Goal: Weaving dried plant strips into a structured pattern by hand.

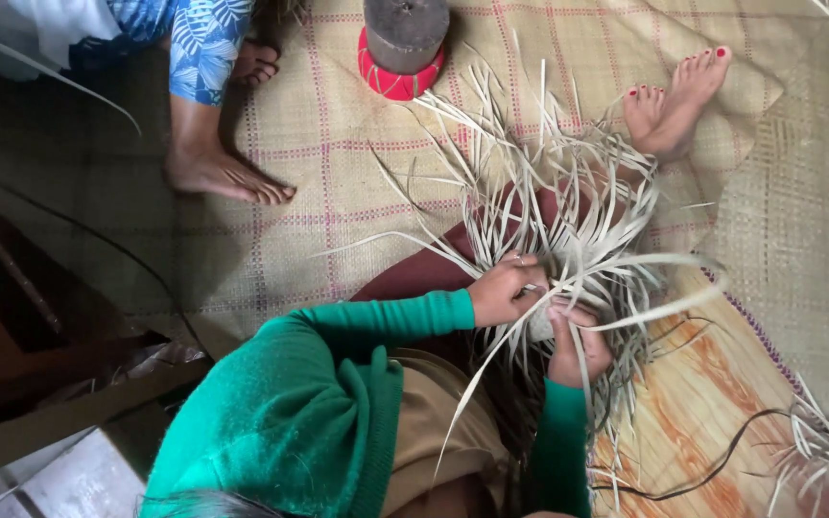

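At the far left, dark wooden boards (21,384) and a pale box corner (79,480) close off that side, so you have no free floor there. Next comes another person's bare foot (227,173) planted on the checked woven mat (338,192), below a blue patterned garment (203,48); a patch of open mat lies between that foot and your green sleeve. At the top stands a dark cylinder on a red base (400,48), just beyond the longest strip ends.

Your left hand (503,290) is curled closed on the half-woven bundle of pale leaf strips (578,230), which lies in your lap over your legs. Your right hand (576,345) grips the same weave from below, fingers folded around several strips. Loose ends fan outward on all sides, crowding both hands.

Your own feet (674,96) rest past the bundle. Rightward, an orange striped mat (712,403) carries a dark cord (722,460), and scattered strips (817,432) line the right edge.
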